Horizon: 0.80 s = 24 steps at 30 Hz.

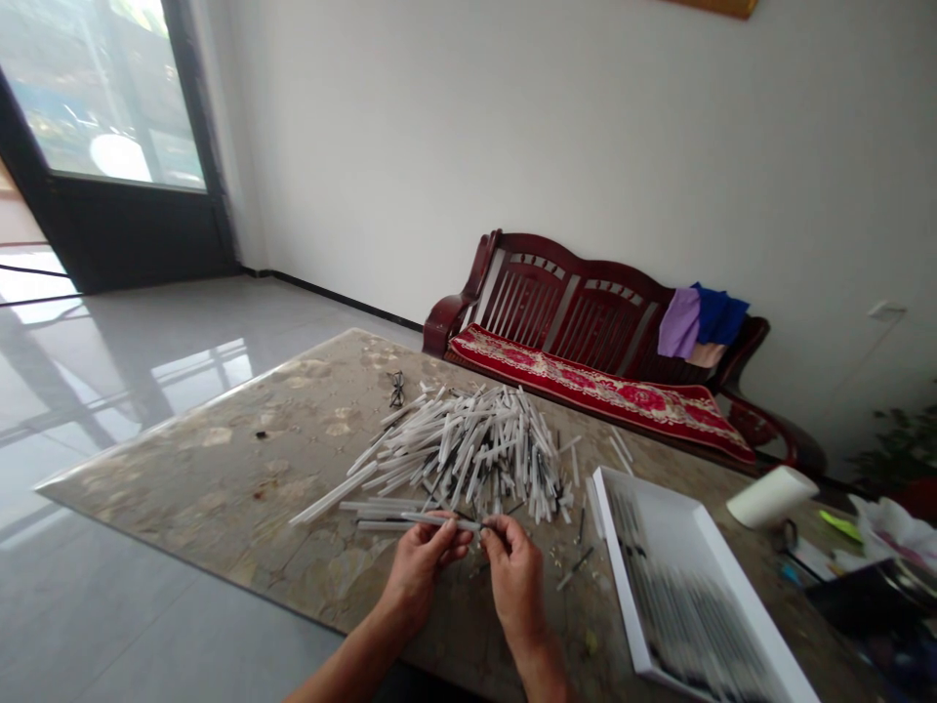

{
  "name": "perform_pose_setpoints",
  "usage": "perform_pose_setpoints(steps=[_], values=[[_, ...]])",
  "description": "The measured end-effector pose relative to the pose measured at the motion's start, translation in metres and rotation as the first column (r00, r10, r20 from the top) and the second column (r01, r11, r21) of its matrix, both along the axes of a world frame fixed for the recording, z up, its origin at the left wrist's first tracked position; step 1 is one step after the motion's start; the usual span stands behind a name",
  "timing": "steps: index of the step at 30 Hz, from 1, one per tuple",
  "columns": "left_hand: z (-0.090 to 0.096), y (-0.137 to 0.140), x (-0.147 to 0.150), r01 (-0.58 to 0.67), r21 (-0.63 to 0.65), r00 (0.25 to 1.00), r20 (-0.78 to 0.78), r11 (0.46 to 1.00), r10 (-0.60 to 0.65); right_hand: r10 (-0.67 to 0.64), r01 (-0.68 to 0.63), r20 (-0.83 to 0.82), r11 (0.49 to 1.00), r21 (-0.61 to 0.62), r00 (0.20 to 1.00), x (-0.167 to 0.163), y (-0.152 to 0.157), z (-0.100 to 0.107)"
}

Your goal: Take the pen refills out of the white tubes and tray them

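Between both hands lies a slim whitish tube point(454, 523), held roughly level over the table's near side. My left hand point(428, 558) is closed around its middle, thumb on top. The fingertips of my right hand point(513, 568) pinch its right end, where a small dark tip shows; whether that tip is a separate piece I cannot tell. Just beyond the hands spreads a big heap of similar white tubes point(468, 439), with dark thin pieces among them. A few tubes point(370, 513) lie side by side to the left of my left hand.
A white open box point(622, 596) at the right holds rows of thin grey sticks. Beside it are a white roll point(772, 496) and a dark container point(871, 596). Black glasses-like wire point(396, 389) lies behind the heap. A wooden bench point(571, 293) stands beyond the patterned table point(220, 459).
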State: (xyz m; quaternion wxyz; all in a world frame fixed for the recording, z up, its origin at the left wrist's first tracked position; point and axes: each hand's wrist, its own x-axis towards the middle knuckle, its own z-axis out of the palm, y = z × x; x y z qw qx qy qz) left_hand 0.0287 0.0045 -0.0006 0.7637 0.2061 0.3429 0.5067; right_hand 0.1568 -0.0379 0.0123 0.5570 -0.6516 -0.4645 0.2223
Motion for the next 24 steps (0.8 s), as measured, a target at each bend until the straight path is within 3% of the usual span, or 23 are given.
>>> perform_pose_setpoints(steps=[8, 13, 17, 22, 24], values=[[0.005, -0.004, 0.002, -0.001, 0.058, 0.998, -0.067, 0.998, 0.005, 0.012, -0.013, 0.216, 1.0, 0.004, 0.976, -0.001, -0.012, 0.001], [0.002, -0.01, 0.009, 0.039, 0.081, 0.996, -0.089, 0.996, -0.032, -0.037, 0.043, 0.312, 0.999, -0.012, 0.949, 0.0, -0.015, -0.01], [0.002, -0.015, 0.016, 0.076, 0.118, 0.991, -0.122, 0.99, -0.061, -0.092, 0.106, 0.245, 0.993, -0.045, 0.965, 0.008, -0.018, -0.015], [0.004, -0.014, 0.018, 0.12, 0.13, 0.98, -0.172, 0.984, -0.097, 0.048, -0.033, 0.188, 0.996, -0.08, 0.981, 0.017, -0.029, -0.007], [0.004, -0.013, 0.018, 0.139, 0.134, 0.976, -0.185, 0.981, -0.113, 0.027, -0.017, 0.224, 0.999, -0.045, 0.974, 0.017, -0.032, -0.007]])
